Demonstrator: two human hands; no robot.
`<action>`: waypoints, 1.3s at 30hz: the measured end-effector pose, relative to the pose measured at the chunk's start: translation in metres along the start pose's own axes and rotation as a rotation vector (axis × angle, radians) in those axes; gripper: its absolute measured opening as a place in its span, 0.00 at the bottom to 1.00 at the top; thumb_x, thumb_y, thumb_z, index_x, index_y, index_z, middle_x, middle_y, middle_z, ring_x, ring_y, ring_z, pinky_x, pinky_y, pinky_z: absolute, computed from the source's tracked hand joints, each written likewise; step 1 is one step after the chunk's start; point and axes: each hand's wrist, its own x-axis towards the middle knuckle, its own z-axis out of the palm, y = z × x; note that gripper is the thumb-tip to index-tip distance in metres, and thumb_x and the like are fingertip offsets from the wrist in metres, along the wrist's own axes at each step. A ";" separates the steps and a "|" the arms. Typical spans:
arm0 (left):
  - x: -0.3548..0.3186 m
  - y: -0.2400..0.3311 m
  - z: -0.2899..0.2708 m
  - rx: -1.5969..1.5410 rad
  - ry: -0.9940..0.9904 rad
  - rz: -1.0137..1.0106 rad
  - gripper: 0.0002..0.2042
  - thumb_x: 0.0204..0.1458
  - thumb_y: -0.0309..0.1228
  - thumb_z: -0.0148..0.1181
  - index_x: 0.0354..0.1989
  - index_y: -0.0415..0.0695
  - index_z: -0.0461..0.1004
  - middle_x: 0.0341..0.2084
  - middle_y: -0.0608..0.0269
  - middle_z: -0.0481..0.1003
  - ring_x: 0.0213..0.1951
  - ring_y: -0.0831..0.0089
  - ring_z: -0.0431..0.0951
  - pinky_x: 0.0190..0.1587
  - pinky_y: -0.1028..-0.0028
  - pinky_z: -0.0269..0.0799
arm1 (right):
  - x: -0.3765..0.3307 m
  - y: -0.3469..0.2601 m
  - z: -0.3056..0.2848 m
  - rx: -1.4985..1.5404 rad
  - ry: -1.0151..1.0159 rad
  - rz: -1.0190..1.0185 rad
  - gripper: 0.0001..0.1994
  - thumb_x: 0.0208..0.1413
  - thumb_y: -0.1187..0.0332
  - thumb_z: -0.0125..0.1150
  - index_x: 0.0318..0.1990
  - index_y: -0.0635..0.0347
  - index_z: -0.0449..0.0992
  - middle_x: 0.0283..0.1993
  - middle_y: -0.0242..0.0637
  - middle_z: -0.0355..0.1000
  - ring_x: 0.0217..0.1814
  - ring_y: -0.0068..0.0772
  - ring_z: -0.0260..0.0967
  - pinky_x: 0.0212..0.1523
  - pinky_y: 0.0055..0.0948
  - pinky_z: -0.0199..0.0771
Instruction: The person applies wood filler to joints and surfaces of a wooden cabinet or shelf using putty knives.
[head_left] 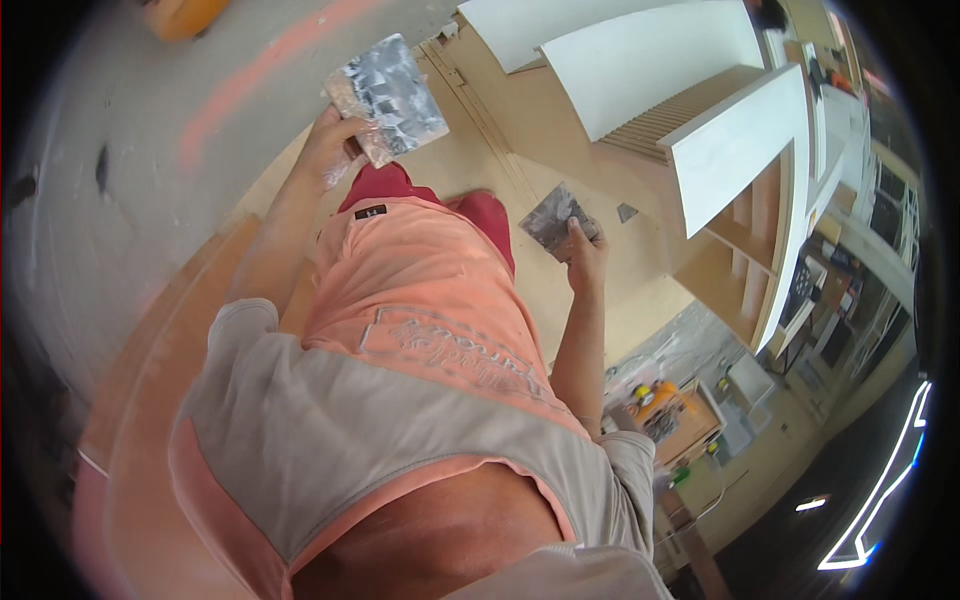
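My left hand [332, 146] is closed on the near edge of a flat, square plate [398, 92], its face smeared with grey and white paste. The plate is held out at the upper left, in front of a grey wall. My right hand [588, 252] grips a smaller flat scraper [550, 220] with a smeared grey blade, the thumb pressed on its face. The scraper is apart from the plate, lower and to the right. How the fingers sit behind both tools is hidden.
White-faced wooden cabinets [735, 165] stand at the upper right. Pale boards [640, 275] lie below, with a small grey triangular piece [627, 213] on them. The grey wall [150, 200] bears a red stripe. Tools and a wooden box [685, 430] lie at the lower right.
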 end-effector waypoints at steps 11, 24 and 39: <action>0.015 -0.002 -0.008 -0.001 -0.052 0.033 0.18 0.42 0.20 0.50 0.45 0.37 0.61 0.37 0.58 0.70 0.38 0.69 0.73 0.41 0.70 0.69 | -0.030 0.108 -0.030 -0.308 0.135 0.279 0.08 0.44 0.72 0.58 0.32 0.64 0.72 0.25 0.35 0.70 0.27 0.26 0.67 0.28 0.25 0.66; 0.053 0.054 0.012 0.122 -0.211 -0.193 0.25 0.41 0.20 0.52 0.51 0.36 0.56 0.41 0.56 0.68 0.42 0.66 0.71 0.44 0.68 0.68 | 0.046 0.168 0.062 -0.676 0.008 0.285 0.06 0.37 0.70 0.59 0.25 0.61 0.73 0.19 0.31 0.68 0.20 0.25 0.62 0.21 0.28 0.62; 0.184 0.104 -0.005 0.746 -0.737 -0.659 0.20 0.42 0.22 0.52 0.48 0.37 0.60 0.39 0.57 0.70 0.39 0.67 0.73 0.42 0.67 0.71 | -0.027 0.162 0.259 1.227 0.708 0.111 0.13 0.49 0.77 0.50 0.44 0.70 0.66 0.43 0.43 0.68 0.44 0.35 0.67 0.46 0.32 0.68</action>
